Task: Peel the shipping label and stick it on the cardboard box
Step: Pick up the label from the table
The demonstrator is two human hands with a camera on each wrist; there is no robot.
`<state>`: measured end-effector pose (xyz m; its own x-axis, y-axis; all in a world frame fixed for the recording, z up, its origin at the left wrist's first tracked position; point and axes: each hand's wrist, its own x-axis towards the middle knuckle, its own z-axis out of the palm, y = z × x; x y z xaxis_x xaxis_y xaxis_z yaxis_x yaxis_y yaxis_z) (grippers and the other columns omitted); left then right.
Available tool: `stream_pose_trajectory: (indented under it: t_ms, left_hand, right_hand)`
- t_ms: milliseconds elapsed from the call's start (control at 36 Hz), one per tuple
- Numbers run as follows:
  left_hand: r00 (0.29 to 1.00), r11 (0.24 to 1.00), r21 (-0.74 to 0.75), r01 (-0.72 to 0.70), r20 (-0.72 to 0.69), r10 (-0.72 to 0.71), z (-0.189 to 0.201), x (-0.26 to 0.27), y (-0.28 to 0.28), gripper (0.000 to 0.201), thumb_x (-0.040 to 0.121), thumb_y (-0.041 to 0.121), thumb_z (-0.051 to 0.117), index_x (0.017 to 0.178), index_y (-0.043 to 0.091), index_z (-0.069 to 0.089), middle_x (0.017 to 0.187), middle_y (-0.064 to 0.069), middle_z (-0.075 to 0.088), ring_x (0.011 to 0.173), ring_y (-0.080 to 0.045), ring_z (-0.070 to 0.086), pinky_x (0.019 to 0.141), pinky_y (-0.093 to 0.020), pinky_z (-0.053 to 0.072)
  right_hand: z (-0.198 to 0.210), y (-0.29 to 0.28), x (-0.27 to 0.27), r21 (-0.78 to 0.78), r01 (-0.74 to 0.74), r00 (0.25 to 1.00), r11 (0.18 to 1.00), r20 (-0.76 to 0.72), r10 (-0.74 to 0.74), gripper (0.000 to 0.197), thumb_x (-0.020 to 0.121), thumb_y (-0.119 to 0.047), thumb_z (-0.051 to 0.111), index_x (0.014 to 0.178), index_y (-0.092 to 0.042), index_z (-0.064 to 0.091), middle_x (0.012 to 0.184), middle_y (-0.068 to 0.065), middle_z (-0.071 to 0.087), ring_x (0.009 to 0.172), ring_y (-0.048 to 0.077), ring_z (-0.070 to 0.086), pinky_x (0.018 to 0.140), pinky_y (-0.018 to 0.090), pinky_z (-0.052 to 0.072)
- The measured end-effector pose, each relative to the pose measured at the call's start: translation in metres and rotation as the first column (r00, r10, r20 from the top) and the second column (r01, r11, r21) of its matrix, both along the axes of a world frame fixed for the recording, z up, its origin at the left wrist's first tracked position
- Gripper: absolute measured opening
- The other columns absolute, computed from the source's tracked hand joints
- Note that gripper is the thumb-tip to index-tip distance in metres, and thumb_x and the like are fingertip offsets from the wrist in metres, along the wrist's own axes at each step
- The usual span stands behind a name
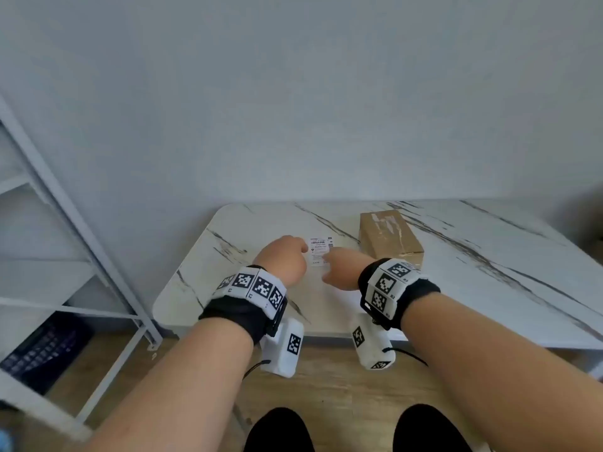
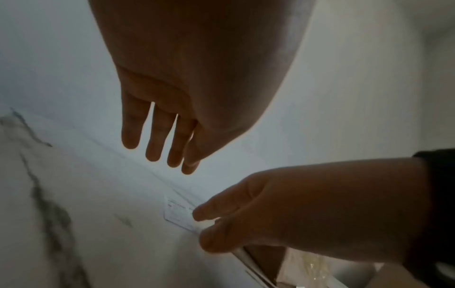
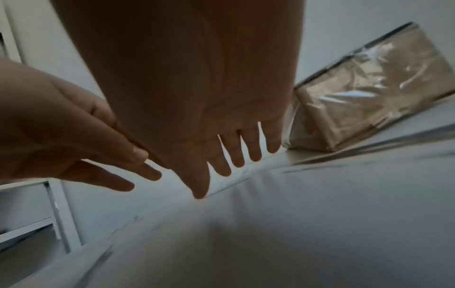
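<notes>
- Table (image 1: pixel 456 272) of white marble pattern with dark veins stands against a pale wall (image 1: pixel 293 93); a grey metal shelf (image 1: pixel 49 223) stands to its left.
- Cardboard box (image 1: pixel 390 236), brown and wrapped in glossy clear tape, lies on the far middle of the table, to the right of the label and apart from it.
- Left hand (image 1: pixel 284 259) hovers at the label's left edge; the left wrist view shows its fingers (image 2: pixel 152 140) straight and spread, holding nothing.
- Right hand (image 1: pixel 342 267) reaches in from the right, its fingertips at the label's near right edge; its own wrist view shows the fingers (image 3: pixel 253 146) extended and spread, gripping nothing. Whether they touch the paper cannot be told.
- Shipping label (image 1: pixel 321 251), a small white sheet with a barcode and printed lines, lies flat on the table between the two hands.
</notes>
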<state>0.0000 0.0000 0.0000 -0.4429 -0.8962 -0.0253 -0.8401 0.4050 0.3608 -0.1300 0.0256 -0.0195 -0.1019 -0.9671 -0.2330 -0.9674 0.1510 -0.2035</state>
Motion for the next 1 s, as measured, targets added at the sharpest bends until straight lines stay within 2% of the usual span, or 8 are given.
stream_pose_trajectory:
  t_ms: [139, 389, 500, 611, 694, 750, 916, 1000]
  left_hand:
    - [1.0, 0.998, 0.059, -0.001, 0.005, 0.001, -0.008, -0.001, -0.004, 0.048, 0.094, 0.004, 0.037, 0.139, 0.016, 0.045, 0.148, -0.007, 0.043, 0.13, -0.025, 0.047, 0.108, -0.034, 0.039]
    - [0.995, 0.995, 0.085, 0.049, 0.079, -0.056, -0.022, -0.009, 0.005, 0.047, 0.094, 0.004, 0.038, 0.138, 0.015, 0.048, 0.143, -0.009, 0.05, 0.127, -0.027, 0.05, 0.105, -0.036, 0.041]
    - [0.991, 0.993, 0.081, 0.082, 0.097, -0.09, -0.025, -0.012, 0.012, 0.045, 0.095, 0.007, 0.04, 0.138, 0.016, 0.049, 0.143, -0.007, 0.05, 0.129, -0.026, 0.049, 0.105, -0.034, 0.039]
    - [0.989, 0.991, 0.075, 0.112, 0.093, -0.119, -0.03, -0.015, 0.019, 0.039, 0.097, 0.013, 0.041, 0.132, 0.019, 0.057, 0.139, -0.006, 0.054, 0.124, -0.026, 0.053, 0.1, -0.032, 0.042]
    - [0.991, 0.993, 0.029, 0.112, 0.064, -0.114, -0.032, -0.017, 0.024, 0.034, 0.094, 0.014, 0.047, 0.124, 0.017, 0.063, 0.133, -0.006, 0.059, 0.12, -0.025, 0.056, 0.1, -0.033, 0.043]
    - [0.993, 0.994, -0.007, 0.11, 0.053, -0.109, -0.032, -0.018, 0.027, 0.029, 0.091, 0.017, 0.054, 0.117, 0.017, 0.067, 0.126, -0.005, 0.063, 0.115, -0.025, 0.059, 0.098, -0.033, 0.047]
    - [0.989, 0.994, -0.009, 0.106, 0.103, -0.105, -0.032, -0.021, 0.032, 0.044, 0.084, 0.032, 0.067, 0.123, 0.014, 0.063, 0.123, -0.008, 0.06, 0.11, -0.027, 0.059, 0.094, -0.037, 0.049]
    - [0.984, 0.994, -0.002, 0.108, 0.144, -0.107, -0.033, -0.021, 0.033, 0.05, 0.084, 0.04, 0.065, 0.126, 0.012, 0.06, 0.124, -0.012, 0.054, 0.11, -0.03, 0.058, 0.093, -0.04, 0.049]
  right_hand:
    - [0.005, 0.008, -0.003, 0.068, -0.013, 1.0, 0.998, 0.009, 0.013, 0.05, 0.094, -0.029, 0.052, 0.138, -0.007, 0.047, 0.141, 0.01, 0.051, 0.129, 0.026, 0.05, 0.106, 0.036, 0.042]
    - [0.014, 0.036, -0.009, 0.027, -0.082, 0.996, 0.996, 0.035, 0.081, 0.034, 0.094, -0.008, 0.046, 0.126, -0.004, 0.056, 0.126, 0.014, 0.061, 0.114, 0.03, 0.059, 0.095, 0.035, 0.046]
    - [0.014, 0.044, -0.014, 0.02, -0.097, 0.995, 0.995, 0.024, 0.097, 0.033, 0.095, -0.007, 0.046, 0.125, -0.006, 0.059, 0.13, 0.012, 0.059, 0.118, 0.028, 0.056, 0.097, 0.032, 0.043]
    - [0.009, 0.052, -0.022, -0.025, -0.081, 0.993, 0.996, 0.089, 0.083, 0.026, 0.093, -0.015, 0.052, 0.116, -0.013, 0.065, 0.129, 0.005, 0.059, 0.118, 0.023, 0.056, 0.094, 0.029, 0.041]
    - [0.001, 0.057, -0.024, -0.071, -0.028, 0.99, 0.997, 0.134, 0.037, 0.035, 0.092, -0.024, 0.055, 0.126, -0.013, 0.06, 0.132, 0.004, 0.057, 0.119, 0.021, 0.055, 0.088, 0.024, 0.038]
    - [-0.005, 0.059, -0.023, -0.119, 0.028, 0.99, 0.992, 0.141, -0.011, 0.048, 0.091, -0.03, 0.057, 0.134, -0.012, 0.052, 0.136, 0.006, 0.054, 0.122, 0.022, 0.053, 0.094, 0.027, 0.04]
    - [-0.009, 0.064, -0.023, -0.128, 0.036, 0.999, 0.991, -0.008, -0.037, 0.055, 0.085, -0.048, 0.061, 0.12, -0.006, 0.063, 0.117, 0.013, 0.057, 0.102, 0.024, 0.053, 0.086, 0.033, 0.044]
    - [-0.007, 0.066, -0.023, -0.136, 0.029, 0.999, 0.99, -0.026, -0.033, 0.054, 0.087, -0.046, 0.061, 0.121, -0.005, 0.063, 0.119, 0.013, 0.06, 0.111, 0.025, 0.053, 0.093, 0.034, 0.044]
